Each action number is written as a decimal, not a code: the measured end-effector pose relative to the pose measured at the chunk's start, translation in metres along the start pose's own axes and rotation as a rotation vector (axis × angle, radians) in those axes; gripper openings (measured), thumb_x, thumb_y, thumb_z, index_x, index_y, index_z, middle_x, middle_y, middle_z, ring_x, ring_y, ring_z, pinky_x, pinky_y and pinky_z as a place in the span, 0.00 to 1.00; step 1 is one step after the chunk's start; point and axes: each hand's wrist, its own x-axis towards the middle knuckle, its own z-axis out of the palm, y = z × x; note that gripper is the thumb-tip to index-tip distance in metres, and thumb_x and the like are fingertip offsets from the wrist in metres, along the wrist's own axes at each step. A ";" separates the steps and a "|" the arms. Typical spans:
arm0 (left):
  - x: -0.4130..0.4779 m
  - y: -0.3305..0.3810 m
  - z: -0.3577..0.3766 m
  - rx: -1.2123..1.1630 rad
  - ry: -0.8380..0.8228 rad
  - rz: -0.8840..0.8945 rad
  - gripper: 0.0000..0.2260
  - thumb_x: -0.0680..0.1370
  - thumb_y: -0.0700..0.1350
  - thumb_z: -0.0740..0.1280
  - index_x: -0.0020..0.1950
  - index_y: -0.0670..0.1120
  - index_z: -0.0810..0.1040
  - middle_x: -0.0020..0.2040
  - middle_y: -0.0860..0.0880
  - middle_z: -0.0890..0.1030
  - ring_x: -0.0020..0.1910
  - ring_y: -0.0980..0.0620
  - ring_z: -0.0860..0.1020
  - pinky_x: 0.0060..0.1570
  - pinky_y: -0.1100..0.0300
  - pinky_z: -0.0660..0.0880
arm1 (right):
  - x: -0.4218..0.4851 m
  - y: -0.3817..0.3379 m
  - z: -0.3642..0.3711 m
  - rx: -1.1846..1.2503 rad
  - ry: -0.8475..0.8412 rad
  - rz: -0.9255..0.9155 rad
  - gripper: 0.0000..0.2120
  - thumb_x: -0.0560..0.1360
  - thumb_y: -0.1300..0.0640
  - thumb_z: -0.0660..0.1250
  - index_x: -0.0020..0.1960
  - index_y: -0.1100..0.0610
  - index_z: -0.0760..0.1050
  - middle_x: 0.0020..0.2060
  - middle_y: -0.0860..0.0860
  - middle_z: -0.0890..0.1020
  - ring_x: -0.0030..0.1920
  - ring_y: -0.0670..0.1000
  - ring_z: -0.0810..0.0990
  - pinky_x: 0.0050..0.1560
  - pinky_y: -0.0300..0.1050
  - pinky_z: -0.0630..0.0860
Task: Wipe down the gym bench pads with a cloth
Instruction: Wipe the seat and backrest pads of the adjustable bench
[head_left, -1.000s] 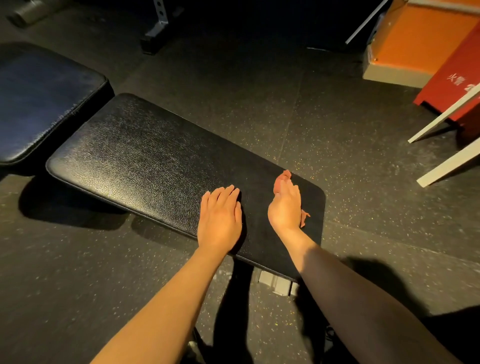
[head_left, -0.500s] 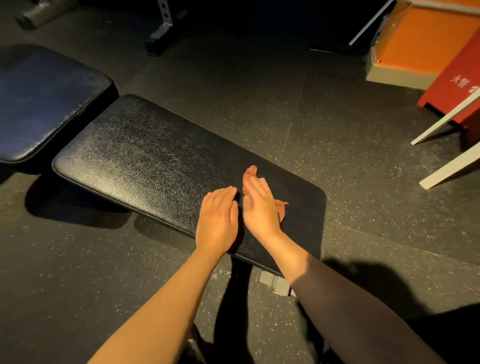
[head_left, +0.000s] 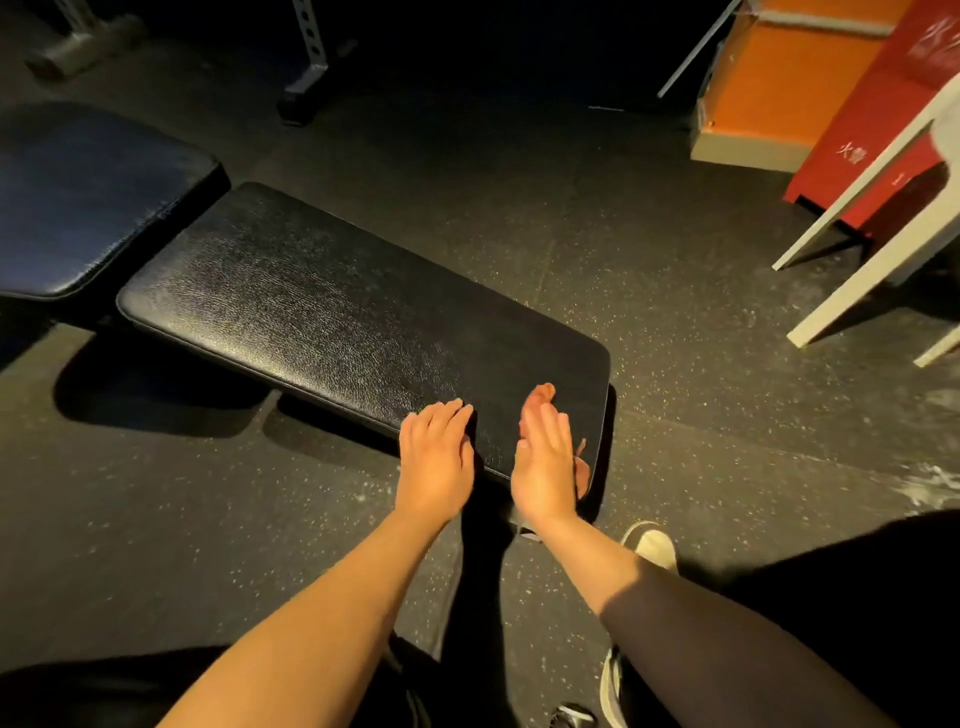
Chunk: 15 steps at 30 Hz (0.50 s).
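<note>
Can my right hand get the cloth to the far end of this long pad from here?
Probably not without leaning in. The right hand presses the cloth at the near end of the pad. The surface ahead is bare, but the far end lies well beyond the stretched arm.

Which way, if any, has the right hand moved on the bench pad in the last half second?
Yes: the right hand, on the cloth, slid back toward the short right end of the bench pad.
</note>
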 end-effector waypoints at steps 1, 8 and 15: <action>0.002 0.003 0.000 0.007 -0.004 -0.014 0.22 0.77 0.45 0.57 0.68 0.43 0.77 0.67 0.46 0.77 0.65 0.43 0.73 0.66 0.42 0.68 | -0.006 -0.011 0.002 0.014 -0.050 -0.107 0.38 0.77 0.65 0.57 0.81 0.49 0.46 0.73 0.44 0.64 0.68 0.51 0.66 0.65 0.56 0.70; 0.015 -0.001 -0.001 0.088 -0.018 -0.007 0.21 0.77 0.46 0.58 0.68 0.47 0.78 0.68 0.49 0.77 0.64 0.43 0.73 0.63 0.47 0.65 | 0.008 0.001 0.002 0.162 -0.121 -0.272 0.28 0.82 0.68 0.54 0.80 0.53 0.58 0.79 0.45 0.58 0.79 0.43 0.54 0.80 0.52 0.47; 0.028 -0.025 -0.002 -0.059 -0.055 0.101 0.21 0.80 0.48 0.55 0.69 0.49 0.76 0.68 0.53 0.76 0.61 0.47 0.71 0.60 0.49 0.63 | 0.025 -0.016 0.023 0.119 -0.016 0.104 0.33 0.82 0.65 0.52 0.82 0.48 0.45 0.80 0.40 0.46 0.79 0.42 0.43 0.77 0.45 0.46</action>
